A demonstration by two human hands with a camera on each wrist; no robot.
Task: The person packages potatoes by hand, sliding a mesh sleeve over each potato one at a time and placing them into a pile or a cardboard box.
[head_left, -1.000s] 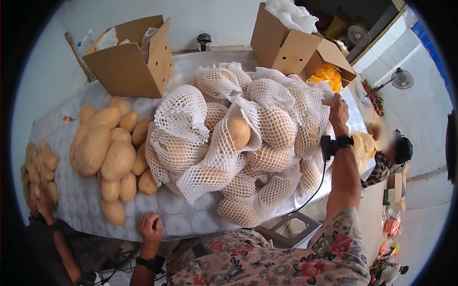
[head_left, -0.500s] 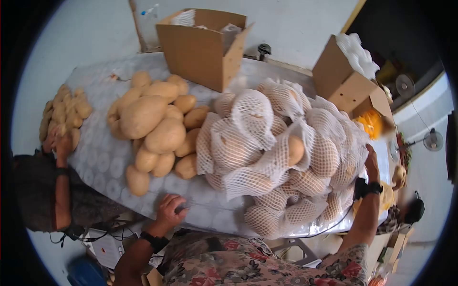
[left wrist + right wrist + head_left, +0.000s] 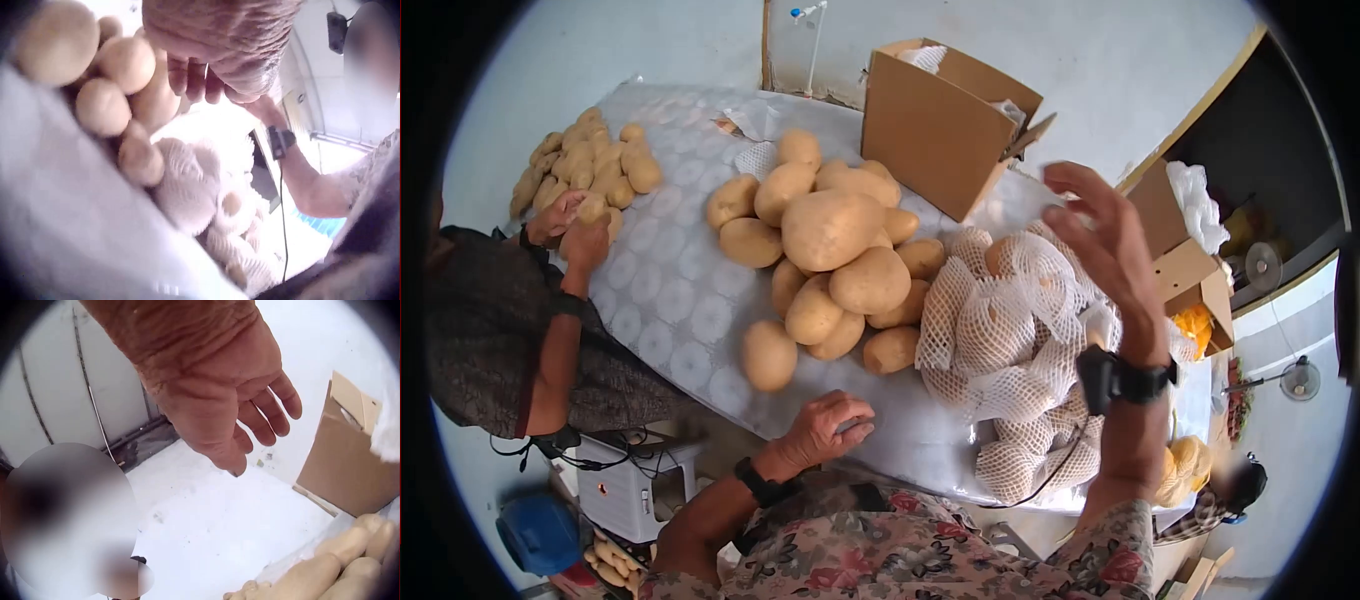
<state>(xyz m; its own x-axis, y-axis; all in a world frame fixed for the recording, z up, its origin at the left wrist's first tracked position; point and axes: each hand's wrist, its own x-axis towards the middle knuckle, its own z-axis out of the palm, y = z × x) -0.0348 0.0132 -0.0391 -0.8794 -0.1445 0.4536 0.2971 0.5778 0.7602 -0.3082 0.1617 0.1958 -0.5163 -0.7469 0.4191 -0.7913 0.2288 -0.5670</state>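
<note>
Netted potatoes [image 3: 995,335] sit right of centre, partly hidden by the right forearm [image 3: 1130,430]. The right hand [image 3: 1112,245] spreads its fingers, grasping nothing; the left hand [image 3: 818,432], fingers loosely bent and holding nothing, lies by the tabletop's [image 3: 665,300] lower edge. Bare potatoes [image 3: 830,230] lie centrally.

On my feed I'm counting 2 bare potato piles [image 3: 832,232], 1 netted pile [image 3: 996,335], 3 cardboard boxes [image 3: 930,130] behind, 4 hands [image 3: 824,430].

At near left, a blue tub [image 3: 538,534] sits near a pale stool [image 3: 625,497] with dark cables across it. A thin, blue-ended pipe [image 3: 816,52] stands by the far wall [image 3: 1020,60]. At right are a fan [image 3: 1299,378] and a dark-capped person [image 3: 1197,522].
</note>
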